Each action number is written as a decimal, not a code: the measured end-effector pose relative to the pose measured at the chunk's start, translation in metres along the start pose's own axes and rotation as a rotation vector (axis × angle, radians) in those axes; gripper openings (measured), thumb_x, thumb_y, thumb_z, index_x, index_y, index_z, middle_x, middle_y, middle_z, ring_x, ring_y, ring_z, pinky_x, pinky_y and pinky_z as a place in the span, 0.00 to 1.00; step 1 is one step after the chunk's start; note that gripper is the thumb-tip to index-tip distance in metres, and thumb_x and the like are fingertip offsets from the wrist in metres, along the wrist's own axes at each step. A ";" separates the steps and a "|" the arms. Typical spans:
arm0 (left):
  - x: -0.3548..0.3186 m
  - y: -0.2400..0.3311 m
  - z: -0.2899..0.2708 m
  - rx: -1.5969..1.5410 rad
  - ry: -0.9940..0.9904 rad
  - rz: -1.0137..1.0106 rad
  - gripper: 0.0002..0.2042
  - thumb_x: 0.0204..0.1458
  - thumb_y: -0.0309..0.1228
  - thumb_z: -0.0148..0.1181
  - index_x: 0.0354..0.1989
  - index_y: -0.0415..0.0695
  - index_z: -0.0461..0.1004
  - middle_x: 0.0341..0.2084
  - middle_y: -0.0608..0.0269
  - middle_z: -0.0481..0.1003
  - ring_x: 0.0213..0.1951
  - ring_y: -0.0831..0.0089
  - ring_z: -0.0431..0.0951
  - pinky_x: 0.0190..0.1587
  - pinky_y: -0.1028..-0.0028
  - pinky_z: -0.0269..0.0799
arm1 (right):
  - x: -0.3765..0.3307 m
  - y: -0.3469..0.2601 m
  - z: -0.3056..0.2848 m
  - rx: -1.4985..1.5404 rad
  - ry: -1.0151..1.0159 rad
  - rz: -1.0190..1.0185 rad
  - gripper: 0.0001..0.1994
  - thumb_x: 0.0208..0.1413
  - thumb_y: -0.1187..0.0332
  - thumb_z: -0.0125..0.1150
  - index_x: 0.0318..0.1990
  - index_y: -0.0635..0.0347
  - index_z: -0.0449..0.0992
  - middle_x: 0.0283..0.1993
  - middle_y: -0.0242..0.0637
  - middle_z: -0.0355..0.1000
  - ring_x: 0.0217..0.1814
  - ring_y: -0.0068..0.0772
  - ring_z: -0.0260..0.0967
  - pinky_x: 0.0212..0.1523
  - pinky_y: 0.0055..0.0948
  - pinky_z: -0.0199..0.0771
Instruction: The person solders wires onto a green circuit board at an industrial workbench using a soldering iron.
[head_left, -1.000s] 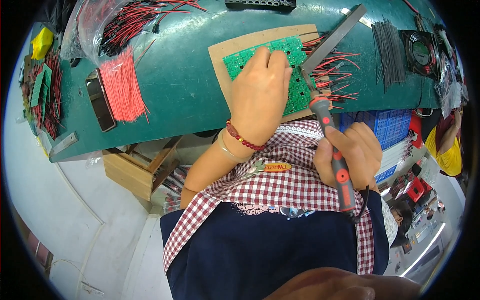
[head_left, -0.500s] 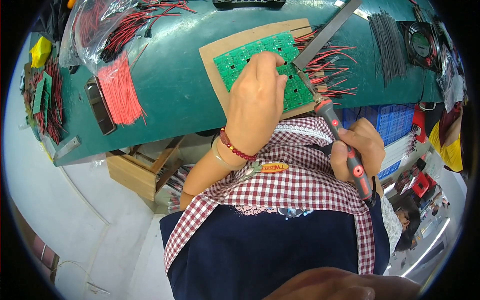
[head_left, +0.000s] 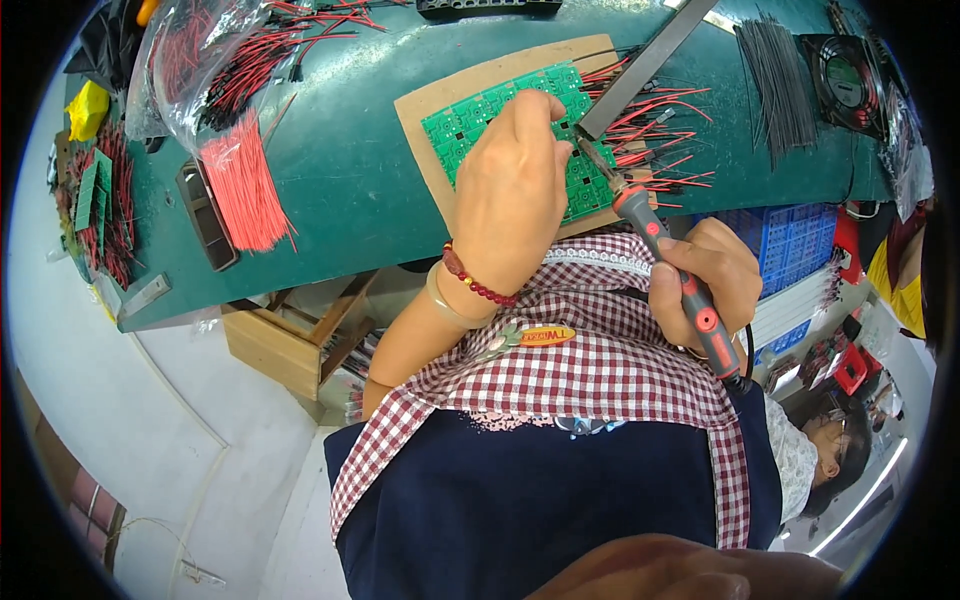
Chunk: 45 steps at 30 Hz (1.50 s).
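My left hand (head_left: 515, 190) presses down on a green circuit board (head_left: 480, 115) that lies on a brown cardboard sheet (head_left: 425, 105) on the green workbench (head_left: 340, 170). A red bead bracelet and a pale bangle circle that wrist. My right hand (head_left: 705, 280) grips a soldering iron (head_left: 665, 250) with a grey and red handle. Its tip touches the board just right of my left fingers. Red and black wire leads (head_left: 655, 125) stick out from the board's right side. A long metal bar (head_left: 650, 60) lies over them.
A bundle of red wires (head_left: 245, 185) and a clear bag of red-black wires (head_left: 230, 60) lie at the bench's left. Thin black wires (head_left: 775, 70) and a small fan (head_left: 850, 70) sit at the right. A blue crate (head_left: 790, 225) and a wooden box (head_left: 290, 345) stand below the bench.
My right hand has drawn the soldering iron's tip onto the board beside my left fingers. My left hand stays pressed on the board.
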<state>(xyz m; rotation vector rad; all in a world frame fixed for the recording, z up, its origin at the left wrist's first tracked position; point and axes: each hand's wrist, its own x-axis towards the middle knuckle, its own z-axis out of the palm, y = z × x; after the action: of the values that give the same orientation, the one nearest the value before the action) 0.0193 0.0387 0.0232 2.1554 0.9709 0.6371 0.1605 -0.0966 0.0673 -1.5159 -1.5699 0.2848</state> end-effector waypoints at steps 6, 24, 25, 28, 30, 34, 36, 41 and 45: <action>-0.001 0.001 -0.001 0.010 -0.026 0.004 0.15 0.45 0.18 0.64 0.40 0.37 0.66 0.24 0.54 0.75 0.28 0.60 0.79 0.29 0.66 0.73 | -0.004 0.001 -0.001 0.003 -0.010 -0.015 0.12 0.36 0.80 0.64 0.34 0.65 0.75 0.18 0.34 0.67 0.15 0.31 0.61 0.17 0.28 0.57; -0.015 0.014 -0.020 -0.319 -0.009 -0.235 0.16 0.44 0.18 0.68 0.38 0.38 0.67 0.23 0.64 0.76 0.25 0.80 0.76 0.29 0.79 0.72 | -0.011 0.002 -0.016 0.127 0.080 -0.092 0.15 0.44 0.76 0.66 0.41 0.67 0.74 0.21 0.38 0.68 0.18 0.33 0.63 0.19 0.31 0.60; -0.019 0.018 -0.025 -0.467 -0.050 -0.299 0.17 0.45 0.17 0.69 0.39 0.38 0.65 0.26 0.64 0.75 0.28 0.81 0.76 0.33 0.81 0.74 | -0.008 0.003 -0.015 0.155 0.060 -0.022 0.14 0.47 0.75 0.66 0.43 0.65 0.74 0.25 0.41 0.71 0.23 0.36 0.67 0.23 0.33 0.65; -0.028 0.032 -0.029 -0.823 -0.106 -0.439 0.19 0.45 0.16 0.68 0.40 0.39 0.63 0.28 0.62 0.75 0.31 0.79 0.77 0.37 0.80 0.75 | -0.002 0.005 0.004 0.264 0.078 0.082 0.14 0.51 0.75 0.66 0.45 0.59 0.74 0.38 0.47 0.75 0.39 0.46 0.74 0.39 0.39 0.74; -0.033 0.039 -0.027 -0.895 -0.132 -0.425 0.19 0.47 0.16 0.68 0.41 0.39 0.62 0.31 0.60 0.74 0.35 0.77 0.77 0.39 0.79 0.75 | -0.001 0.006 0.015 0.364 0.056 0.100 0.16 0.47 0.79 0.67 0.44 0.58 0.74 0.40 0.46 0.76 0.42 0.46 0.74 0.46 0.41 0.73; -0.038 0.039 -0.024 -1.105 -0.114 -0.421 0.17 0.47 0.19 0.69 0.40 0.37 0.66 0.30 0.64 0.75 0.34 0.82 0.77 0.35 0.83 0.74 | -0.003 0.011 0.018 0.384 0.006 0.056 0.17 0.45 0.84 0.66 0.44 0.58 0.74 0.36 0.41 0.75 0.37 0.42 0.73 0.44 0.40 0.72; -0.040 0.034 -0.027 -0.906 -0.260 -0.423 0.13 0.48 0.19 0.67 0.38 0.36 0.68 0.31 0.62 0.74 0.32 0.81 0.75 0.35 0.81 0.73 | -0.005 0.014 0.017 0.364 0.037 0.034 0.18 0.44 0.85 0.65 0.43 0.58 0.74 0.34 0.41 0.74 0.35 0.41 0.72 0.40 0.38 0.72; -0.042 0.011 -0.035 -0.231 0.033 -0.255 0.06 0.45 0.19 0.65 0.23 0.37 0.72 0.18 0.64 0.71 0.18 0.80 0.69 0.20 0.78 0.63 | -0.010 0.012 -0.012 0.199 0.125 0.075 0.17 0.40 0.84 0.64 0.41 0.62 0.75 0.29 0.43 0.72 0.30 0.40 0.70 0.31 0.34 0.70; -0.041 0.001 -0.030 -0.159 0.096 -0.226 0.07 0.45 0.19 0.65 0.23 0.38 0.70 0.18 0.63 0.72 0.18 0.78 0.72 0.20 0.77 0.65 | -0.020 0.012 -0.024 0.175 -0.010 0.041 0.12 0.41 0.79 0.60 0.37 0.68 0.77 0.20 0.40 0.67 0.20 0.36 0.65 0.22 0.32 0.64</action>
<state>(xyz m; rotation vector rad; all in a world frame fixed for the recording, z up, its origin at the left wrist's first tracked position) -0.0247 0.0181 0.0371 1.8585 1.1553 0.6870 0.1827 -0.1211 0.0634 -1.4133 -1.4826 0.4416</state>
